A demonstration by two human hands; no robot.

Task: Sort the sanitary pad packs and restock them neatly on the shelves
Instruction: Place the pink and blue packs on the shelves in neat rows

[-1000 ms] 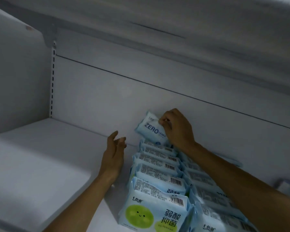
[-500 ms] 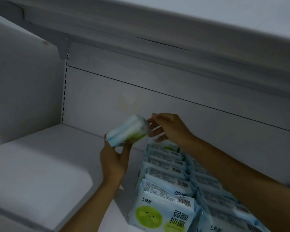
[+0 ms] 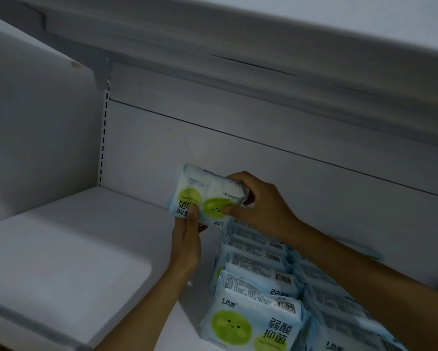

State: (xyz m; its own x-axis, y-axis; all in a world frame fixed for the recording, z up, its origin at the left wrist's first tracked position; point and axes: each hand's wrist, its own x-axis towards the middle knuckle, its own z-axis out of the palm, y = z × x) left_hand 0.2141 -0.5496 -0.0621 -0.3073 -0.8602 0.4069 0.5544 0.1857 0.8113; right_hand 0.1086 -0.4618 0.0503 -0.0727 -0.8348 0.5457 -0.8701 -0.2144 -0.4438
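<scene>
Pack point(image 3: 207, 196) hangs in the air just above the far end of the rows point(image 3: 258, 274), close to the back panel point(image 3: 238, 160). The left hand point(image 3: 187, 239) pinches its lower edge, thumb pressed on the print. The right hand point(image 3: 258, 206) grips the right end, fingers curled over the top. A second ago the right hand held it alone; now its green face is turned outward, though askew. It probably needs righting before going down on the shelf point(image 3: 73, 249).

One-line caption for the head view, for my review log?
Left hand and right hand hold a pad pack over rows of packs on a white shelf.
</scene>
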